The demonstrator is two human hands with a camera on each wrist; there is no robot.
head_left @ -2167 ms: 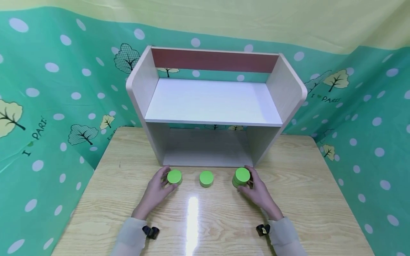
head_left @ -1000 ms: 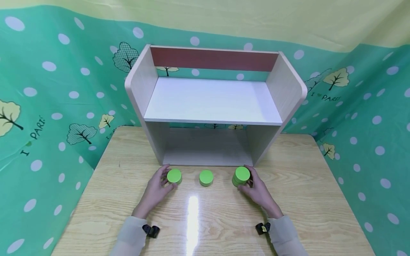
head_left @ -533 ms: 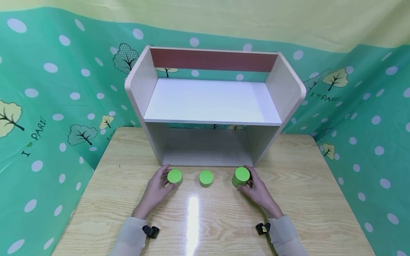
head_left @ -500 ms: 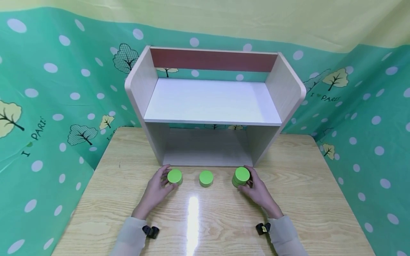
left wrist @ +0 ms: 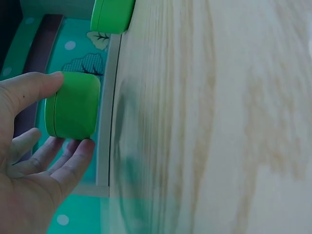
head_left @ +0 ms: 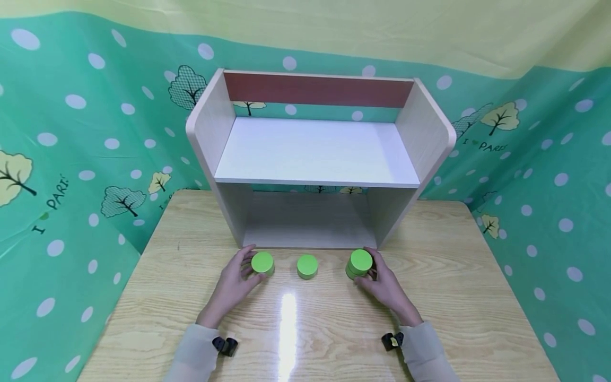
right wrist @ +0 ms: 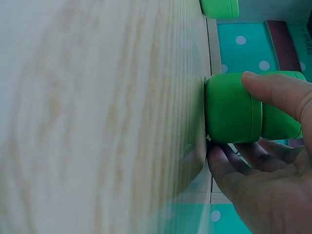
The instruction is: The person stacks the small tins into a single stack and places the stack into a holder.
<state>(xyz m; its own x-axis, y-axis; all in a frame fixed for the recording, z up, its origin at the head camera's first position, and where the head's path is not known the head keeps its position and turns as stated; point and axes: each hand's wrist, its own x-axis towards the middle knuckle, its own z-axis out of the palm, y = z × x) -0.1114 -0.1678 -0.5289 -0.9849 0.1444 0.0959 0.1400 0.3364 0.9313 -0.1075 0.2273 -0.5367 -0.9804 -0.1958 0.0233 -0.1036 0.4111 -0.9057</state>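
My left hand [head_left: 234, 281] pinches a small green round lidded container [left wrist: 77, 105] between thumb and fingertips. In the left wrist view a narrow gap shows between its base and the tabletop. On the right, two similar containers are stacked; the lower container [right wrist: 231, 108] stands on the table with the upper container [head_left: 360, 260] on top. My right hand [head_left: 384, 284] curls round that stack, its thumb near the seam of the lower one and its fingers on the opposite side. Between the hands, a single green container [head_left: 307, 266] stands on the table, untouched.
Just behind the containers stands a two-level white shelf [head_left: 317, 151] with a brown-red back strip [head_left: 320, 88]. The wooden table [head_left: 334, 329] carries a bright light reflection. A patterned green curtain [head_left: 86, 127] hangs behind and at both sides.
The container in my left hand has shifted slightly to the right, together with the fingertips. My right hand, the stack and the middle container stay where they were.
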